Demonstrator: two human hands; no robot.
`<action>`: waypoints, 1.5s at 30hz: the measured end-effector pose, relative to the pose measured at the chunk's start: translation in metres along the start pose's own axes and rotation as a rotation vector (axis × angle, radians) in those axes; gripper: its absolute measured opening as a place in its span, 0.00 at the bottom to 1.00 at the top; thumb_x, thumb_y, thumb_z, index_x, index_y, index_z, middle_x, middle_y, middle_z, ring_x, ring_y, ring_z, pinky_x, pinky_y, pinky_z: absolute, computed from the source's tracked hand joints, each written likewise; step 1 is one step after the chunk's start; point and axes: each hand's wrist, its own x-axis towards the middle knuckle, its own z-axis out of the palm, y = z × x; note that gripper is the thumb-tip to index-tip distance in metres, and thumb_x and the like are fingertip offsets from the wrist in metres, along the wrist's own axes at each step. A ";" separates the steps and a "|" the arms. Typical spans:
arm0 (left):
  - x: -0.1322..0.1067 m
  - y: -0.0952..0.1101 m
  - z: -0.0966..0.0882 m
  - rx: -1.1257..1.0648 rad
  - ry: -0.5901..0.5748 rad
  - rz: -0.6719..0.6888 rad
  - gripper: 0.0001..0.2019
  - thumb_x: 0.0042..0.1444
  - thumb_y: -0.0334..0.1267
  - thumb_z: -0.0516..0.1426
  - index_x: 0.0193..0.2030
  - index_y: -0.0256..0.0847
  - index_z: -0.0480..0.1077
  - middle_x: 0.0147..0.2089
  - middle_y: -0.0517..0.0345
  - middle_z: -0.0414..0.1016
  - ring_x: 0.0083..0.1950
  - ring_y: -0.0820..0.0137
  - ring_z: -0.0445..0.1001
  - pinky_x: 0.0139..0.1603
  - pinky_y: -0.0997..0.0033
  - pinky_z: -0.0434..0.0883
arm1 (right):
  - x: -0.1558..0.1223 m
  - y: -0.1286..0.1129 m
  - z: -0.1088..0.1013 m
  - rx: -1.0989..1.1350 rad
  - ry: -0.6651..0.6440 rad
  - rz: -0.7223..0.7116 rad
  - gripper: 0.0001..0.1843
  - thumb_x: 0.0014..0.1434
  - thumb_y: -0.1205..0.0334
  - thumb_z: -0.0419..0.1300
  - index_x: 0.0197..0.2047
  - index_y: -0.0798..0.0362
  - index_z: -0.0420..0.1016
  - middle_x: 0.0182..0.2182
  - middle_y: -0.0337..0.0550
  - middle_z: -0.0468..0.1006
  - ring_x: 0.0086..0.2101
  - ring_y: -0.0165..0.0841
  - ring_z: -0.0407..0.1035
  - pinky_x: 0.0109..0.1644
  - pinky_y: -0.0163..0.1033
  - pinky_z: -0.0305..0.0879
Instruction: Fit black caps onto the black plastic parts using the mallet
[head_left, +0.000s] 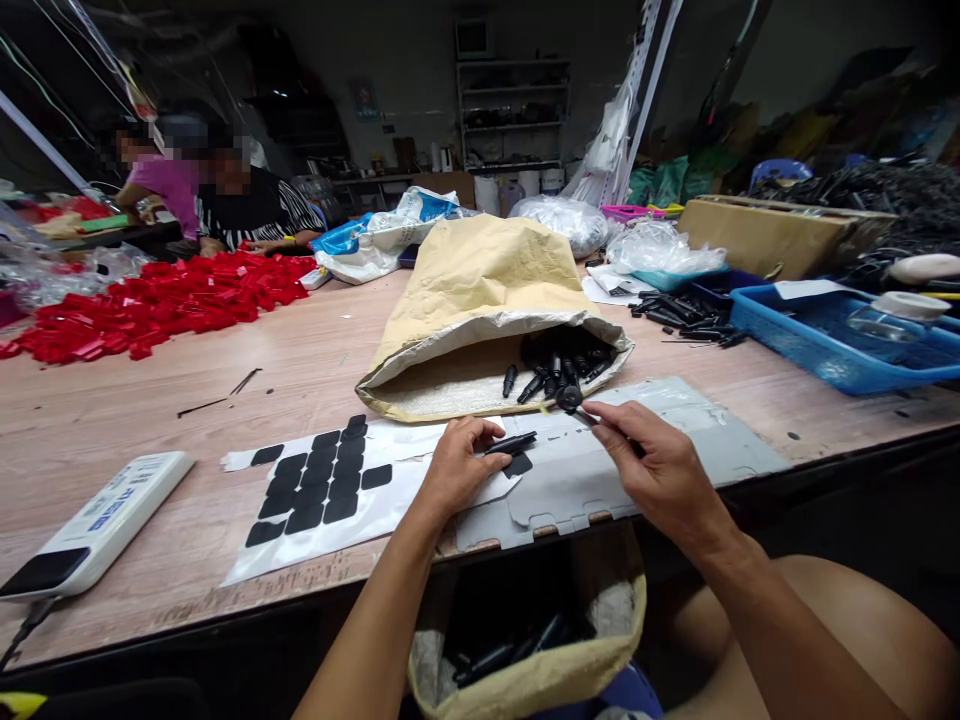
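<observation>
My left hand [459, 460] is closed round a small black plastic part [511, 442], held just above the grey sheet [675, 440] at the table's front edge. My right hand [651, 462] pinches a thin black tool [574, 402] whose round tip hovers near the mouth of the tan paper sack [480, 290]. Several black parts [559, 365] spill from that sack. To the left of my left hand lies a white backing sheet [375, 500] with several black adhesive pads [322, 480]. One black pad [517, 466] rests under the held part.
A tan sack [525, 650] holding black parts hangs below the table edge. A white remote-like device [97, 520] lies at front left. Red parts [165, 300] pile at back left near two seated people [217, 190]. A blue tray [832, 340] and cardboard box [765, 235] stand right.
</observation>
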 end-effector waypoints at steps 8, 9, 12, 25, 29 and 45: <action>0.001 -0.002 0.001 0.015 0.024 0.035 0.12 0.47 0.29 0.69 0.38 0.43 0.79 0.38 0.60 0.77 0.47 0.63 0.72 0.49 0.65 0.67 | -0.005 -0.041 0.038 -0.076 -0.109 0.009 0.19 0.70 0.66 0.53 0.59 0.45 0.78 0.36 0.41 0.77 0.37 0.33 0.73 0.43 0.37 0.69; 0.001 -0.002 0.001 0.020 0.024 0.040 0.10 0.47 0.30 0.69 0.37 0.43 0.79 0.38 0.59 0.77 0.47 0.63 0.72 0.49 0.65 0.67 | -0.006 -0.043 0.040 -0.097 -0.079 -0.006 0.20 0.70 0.66 0.53 0.60 0.44 0.77 0.36 0.41 0.77 0.37 0.32 0.73 0.43 0.37 0.69; 0.002 0.000 0.000 0.023 0.020 0.038 0.10 0.47 0.30 0.69 0.37 0.42 0.79 0.38 0.59 0.77 0.48 0.63 0.71 0.50 0.65 0.66 | -0.008 -0.045 0.044 -0.181 -0.029 -0.042 0.22 0.70 0.68 0.52 0.62 0.44 0.76 0.37 0.42 0.77 0.38 0.32 0.73 0.43 0.35 0.67; 0.002 0.005 -0.003 0.055 0.006 0.039 0.09 0.48 0.30 0.67 0.37 0.44 0.81 0.40 0.58 0.80 0.48 0.61 0.75 0.52 0.62 0.69 | -0.012 -0.038 0.039 -0.282 -0.044 -0.007 0.21 0.70 0.66 0.51 0.59 0.42 0.78 0.34 0.42 0.78 0.35 0.33 0.73 0.38 0.35 0.66; 0.001 0.007 -0.003 0.064 0.000 0.045 0.08 0.49 0.31 0.66 0.37 0.44 0.81 0.39 0.58 0.80 0.49 0.61 0.74 0.52 0.62 0.68 | -0.010 -0.032 0.036 -0.289 -0.049 0.011 0.21 0.70 0.65 0.51 0.58 0.42 0.78 0.35 0.41 0.79 0.36 0.32 0.73 0.40 0.35 0.66; -0.001 0.006 -0.005 0.142 -0.042 0.041 0.19 0.46 0.26 0.59 0.46 0.43 0.79 0.41 0.57 0.74 0.49 0.61 0.70 0.53 0.61 0.67 | -0.020 0.070 -0.025 -0.640 0.028 0.135 0.14 0.65 0.62 0.57 0.48 0.46 0.83 0.36 0.43 0.79 0.38 0.39 0.69 0.41 0.44 0.62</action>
